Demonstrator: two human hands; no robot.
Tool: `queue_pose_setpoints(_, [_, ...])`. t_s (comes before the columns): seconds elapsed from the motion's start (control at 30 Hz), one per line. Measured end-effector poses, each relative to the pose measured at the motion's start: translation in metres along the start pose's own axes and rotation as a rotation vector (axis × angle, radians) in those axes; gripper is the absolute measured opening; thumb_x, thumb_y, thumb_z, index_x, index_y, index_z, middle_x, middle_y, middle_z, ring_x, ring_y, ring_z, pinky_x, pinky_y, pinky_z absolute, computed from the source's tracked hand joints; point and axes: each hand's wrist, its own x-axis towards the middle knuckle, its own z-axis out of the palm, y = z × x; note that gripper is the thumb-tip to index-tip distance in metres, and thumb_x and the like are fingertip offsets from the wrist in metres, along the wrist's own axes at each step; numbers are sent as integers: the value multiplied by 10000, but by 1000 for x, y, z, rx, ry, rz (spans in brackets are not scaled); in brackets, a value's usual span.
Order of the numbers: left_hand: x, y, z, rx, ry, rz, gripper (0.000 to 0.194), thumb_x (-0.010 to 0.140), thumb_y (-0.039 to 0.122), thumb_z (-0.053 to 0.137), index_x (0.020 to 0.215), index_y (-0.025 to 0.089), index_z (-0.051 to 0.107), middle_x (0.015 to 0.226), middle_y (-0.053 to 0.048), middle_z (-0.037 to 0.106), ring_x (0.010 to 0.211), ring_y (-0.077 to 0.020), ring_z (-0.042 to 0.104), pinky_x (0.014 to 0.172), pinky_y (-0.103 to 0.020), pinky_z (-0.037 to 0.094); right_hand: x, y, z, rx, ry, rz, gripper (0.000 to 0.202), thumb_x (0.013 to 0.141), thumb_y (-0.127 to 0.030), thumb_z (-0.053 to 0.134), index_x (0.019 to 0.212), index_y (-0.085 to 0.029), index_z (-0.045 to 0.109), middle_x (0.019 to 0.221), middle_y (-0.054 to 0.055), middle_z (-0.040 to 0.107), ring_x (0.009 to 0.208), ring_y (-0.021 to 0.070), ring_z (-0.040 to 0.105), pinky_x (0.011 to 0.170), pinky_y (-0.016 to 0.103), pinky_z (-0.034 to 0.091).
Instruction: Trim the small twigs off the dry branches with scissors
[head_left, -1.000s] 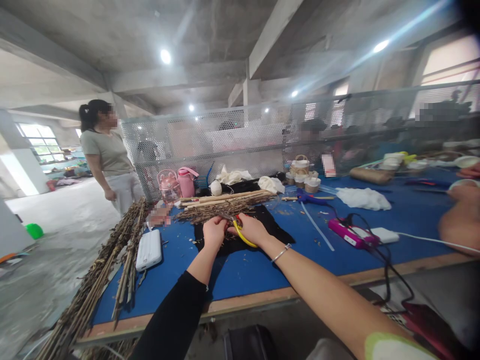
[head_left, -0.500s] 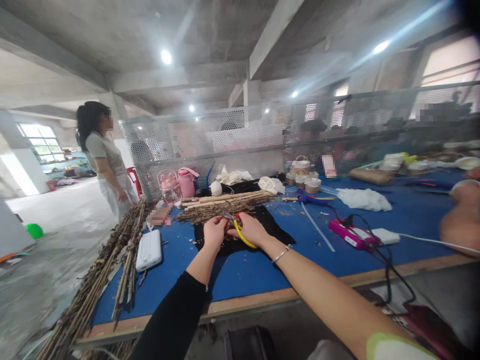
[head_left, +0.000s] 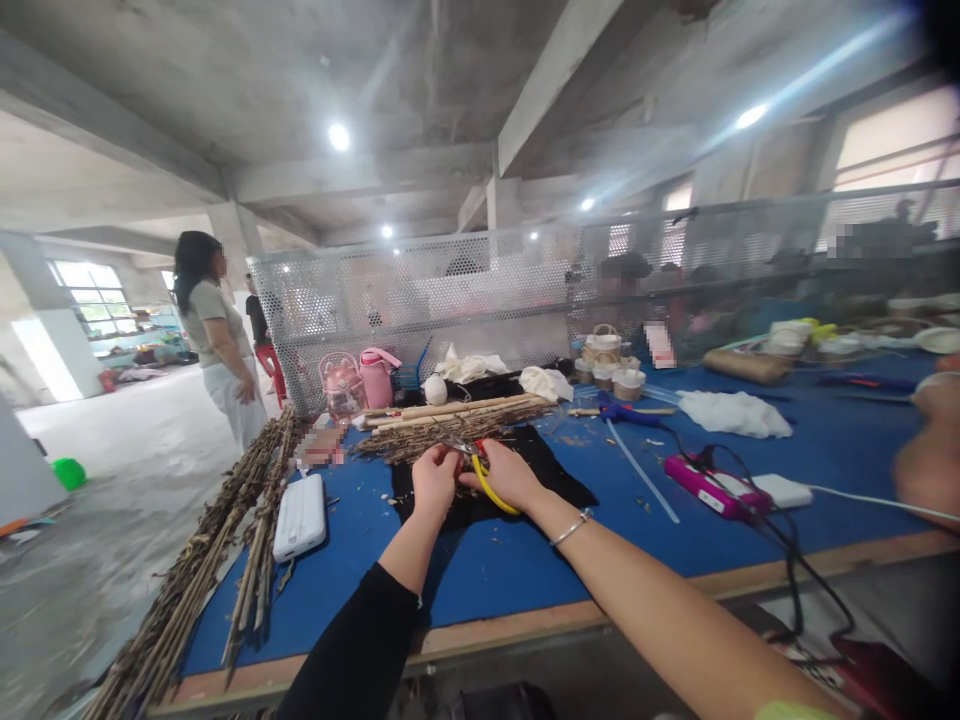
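My right hand (head_left: 511, 474) is closed round the yellow-handled cutters (head_left: 491, 488), whose metal jaws point up and left toward my left hand (head_left: 435, 482). The fingers of my left hand are pinched together close to the jaws; what they hold is too small to tell. Both hands are over a black cloth (head_left: 559, 470) with bits of twig on it. Just beyond them lies a pile of thin brown twigs (head_left: 390, 446), with thicker pale sticks (head_left: 442, 410) behind it.
On the blue table (head_left: 480, 590) are a white power bank (head_left: 300, 516), long twig bundles (head_left: 217, 520) at left, pink bottles, a blue glue gun (head_left: 634, 414), a magenta power strip (head_left: 712, 486) with cables and white cloth. Another person's hand is at far right; a person stands at left.
The view has shifted slightly, so the table sits a little lower. A second person in dark top and red trousers now shows behind the standing one. My hands keep nearly the same pose.
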Motion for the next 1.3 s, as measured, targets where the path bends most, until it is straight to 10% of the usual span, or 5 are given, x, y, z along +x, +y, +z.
queue_pose_setpoints(1.3, [7,-13,-9,205,21,54,158,655,248,554,705,140,658,626,-23,634,549,-113,549,548,-208,434,1,3,4,-78,-78,88,594,631,-715,510,899,-185,503,855,111,644,815,262,616,630,288,394])
